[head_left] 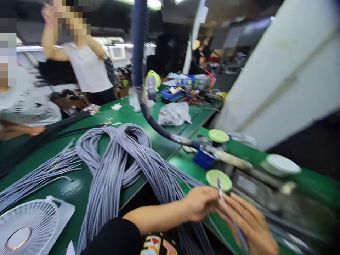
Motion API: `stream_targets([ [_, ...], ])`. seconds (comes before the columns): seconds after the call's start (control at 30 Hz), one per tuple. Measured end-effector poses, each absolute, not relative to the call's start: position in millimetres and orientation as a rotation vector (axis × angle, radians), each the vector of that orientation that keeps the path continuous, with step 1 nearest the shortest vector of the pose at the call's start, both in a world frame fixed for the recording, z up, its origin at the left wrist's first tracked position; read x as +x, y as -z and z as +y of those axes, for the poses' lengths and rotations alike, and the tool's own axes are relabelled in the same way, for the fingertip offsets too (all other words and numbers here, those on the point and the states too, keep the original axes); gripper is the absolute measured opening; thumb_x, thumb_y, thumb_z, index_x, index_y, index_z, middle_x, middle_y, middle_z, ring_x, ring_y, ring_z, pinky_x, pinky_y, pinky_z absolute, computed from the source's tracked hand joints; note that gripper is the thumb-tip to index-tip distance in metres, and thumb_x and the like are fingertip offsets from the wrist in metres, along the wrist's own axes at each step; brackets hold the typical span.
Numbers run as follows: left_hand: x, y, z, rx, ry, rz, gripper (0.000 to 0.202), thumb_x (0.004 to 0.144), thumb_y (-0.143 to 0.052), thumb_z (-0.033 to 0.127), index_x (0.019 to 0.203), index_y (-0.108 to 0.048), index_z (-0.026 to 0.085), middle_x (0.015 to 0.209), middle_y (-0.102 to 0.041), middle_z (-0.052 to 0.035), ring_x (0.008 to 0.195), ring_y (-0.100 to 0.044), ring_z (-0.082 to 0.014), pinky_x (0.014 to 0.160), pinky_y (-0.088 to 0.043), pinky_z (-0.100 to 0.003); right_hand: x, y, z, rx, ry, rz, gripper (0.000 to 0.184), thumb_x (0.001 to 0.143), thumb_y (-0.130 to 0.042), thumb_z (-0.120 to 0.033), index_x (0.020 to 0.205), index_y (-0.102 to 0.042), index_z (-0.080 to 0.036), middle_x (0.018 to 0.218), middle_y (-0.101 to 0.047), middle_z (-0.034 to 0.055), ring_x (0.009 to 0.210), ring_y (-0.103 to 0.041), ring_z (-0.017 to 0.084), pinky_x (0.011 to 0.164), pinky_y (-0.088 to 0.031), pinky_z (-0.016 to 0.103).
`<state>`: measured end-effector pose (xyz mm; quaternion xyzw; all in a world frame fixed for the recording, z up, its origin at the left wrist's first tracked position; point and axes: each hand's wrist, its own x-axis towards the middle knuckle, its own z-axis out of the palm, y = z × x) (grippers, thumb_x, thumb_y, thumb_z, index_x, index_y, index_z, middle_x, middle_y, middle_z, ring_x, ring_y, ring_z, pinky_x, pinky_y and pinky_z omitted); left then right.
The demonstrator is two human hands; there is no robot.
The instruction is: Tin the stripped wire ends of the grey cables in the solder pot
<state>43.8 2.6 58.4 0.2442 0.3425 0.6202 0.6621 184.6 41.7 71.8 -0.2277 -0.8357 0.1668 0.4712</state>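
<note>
Fingers meet at the green worktop (163, 143), right of the grey cable bundle (106, 191): right hand (247, 221) and left hand (203, 202) both grip one thin cable (220, 194), its tip upward between them, its length sloping down along the right palm.

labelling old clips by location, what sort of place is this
Probably a cable workshop: looped bundles of thin grey cable lie across a green tabletop, with a small blue plastic box farther back.
</note>
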Motion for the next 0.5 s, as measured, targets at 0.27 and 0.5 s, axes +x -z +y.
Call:
stream_targets([
  [0.27, 17.5, -47.6, 0.7, 1.503, -1.553, 1.265, 0.021, 0.085, -0.059, 0.035, 0.088, -0.068, 0.016, 0.082, -0.072, -0.0074, 0.079, -0.063, -0.0174, 0.080, -0.050, -0.035, 205.1, -90.7, 69.8, -0.962, -0.364, -1.612, 0.019, 0.090, -0.057, -0.039, 0.094, -0.072, -0.027, 0.086, -0.073, 0.0047, 0.079, -0.069, 0.027, 0.072, -0.057, 0.045],
  [0.5, 3.5, -34.6, -0.5, 1.997, -1.568, 1.516, 0.019, 0.089, -0.053, 0.031, 0.087, -0.068, 0.020, 0.080, -0.072, -0.0045, 0.080, -0.062, -0.0175, 0.080, -0.044, -0.036, 192.2, -90.8, 95.3, -1.022, -0.368, -1.670, 0.031, 0.091, -0.053, -0.048, 0.085, -0.070, -0.022, 0.081, -0.073, 0.0042, 0.078, -0.069, 0.023, 0.073, -0.056, 0.036],
])
